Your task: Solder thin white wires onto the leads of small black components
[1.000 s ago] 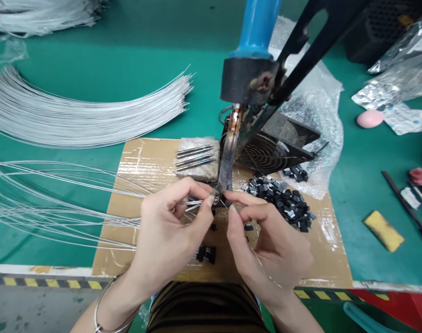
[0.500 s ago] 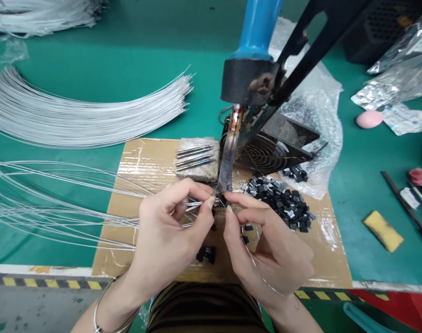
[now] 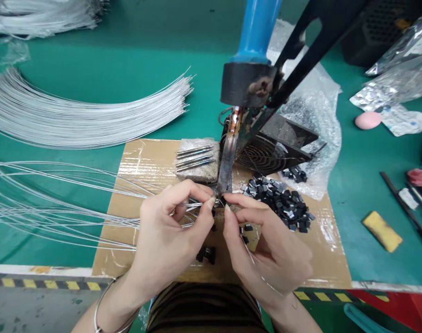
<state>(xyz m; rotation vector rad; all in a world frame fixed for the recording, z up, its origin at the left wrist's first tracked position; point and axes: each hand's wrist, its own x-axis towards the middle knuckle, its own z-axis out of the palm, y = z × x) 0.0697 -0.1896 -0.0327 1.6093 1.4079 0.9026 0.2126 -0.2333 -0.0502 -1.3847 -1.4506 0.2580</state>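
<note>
My left hand [image 3: 174, 226] is pinched at the fingertips on a thin white wire [image 3: 193, 204], just under the tip of a soldering iron [image 3: 226, 164]. The iron hangs nose-down in a black bracket [image 3: 311, 51]. My right hand [image 3: 266, 240] comes from the other side, its thumb and forefinger closed on a fine strand of solder wire [image 3: 250, 254] that trails across the palm to the wrist. The joint between the fingertips is too small to make out. Loose white wires [image 3: 127, 222] pass beneath my left hand.
Black connectors [image 3: 283, 203] lie heaped on the cardboard [image 3: 325, 240] to the right, by a black fan [image 3: 266, 150]. A block [image 3: 197, 173] carries several metal rods. A thick wire bundle [image 3: 110, 122] lies at left, a yellow sponge [image 3: 382, 231] at right.
Almost nothing differs. My right fingertips have shifted very slightly left, close by the iron's tip; the left hand keeps its pinch in the same place.
</note>
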